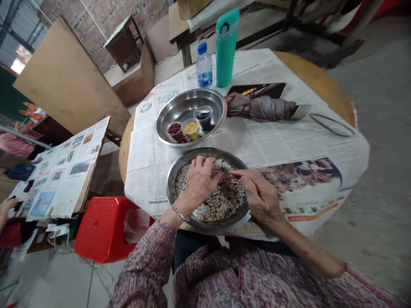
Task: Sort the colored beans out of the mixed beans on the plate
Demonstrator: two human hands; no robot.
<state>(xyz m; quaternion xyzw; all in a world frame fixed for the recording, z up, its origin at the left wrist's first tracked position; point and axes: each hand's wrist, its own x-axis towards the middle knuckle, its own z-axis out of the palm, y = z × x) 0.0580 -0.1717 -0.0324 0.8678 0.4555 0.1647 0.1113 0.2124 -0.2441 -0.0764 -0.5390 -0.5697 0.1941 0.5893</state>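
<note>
The mixed beans and grains [218, 203] — white, yellow and dark pieces — lay in the near steel basin [184, 160], at the near edge of the newspaper-covered bench [303, 68]. The far steel basin [175, 107] stood just beyond it and carried three clear cups: dark red beans [175, 129] at left, yellow beans [192, 129] in the middle, black beans [204, 117] at right.

The left hand [202, 177] was placed over the far left part of the mix, fingers bent and slightly spread, thumb pointing right. The right hand [261, 199] reached over the right rim, fingers drawn narrow toward the middle of the mix. Whether either hand held pieces between its fingers could not be told.

Handling properties, by judgement: single pieces were likely light, hard and smooth, prone to slip or roll from a loose grip. A single piece was best taken at the fingertips, across its sides, with light pressure; a quantity was best taken in a cupped palm. In bulk, the mix would probably shift under the hand and slide back into any hollow. The near basin appeared stiff and thin-walled, with most of its weight in the contents — its recommended hold was two-handed, at opposite sides of the rim, kept level against spillage.
</note>
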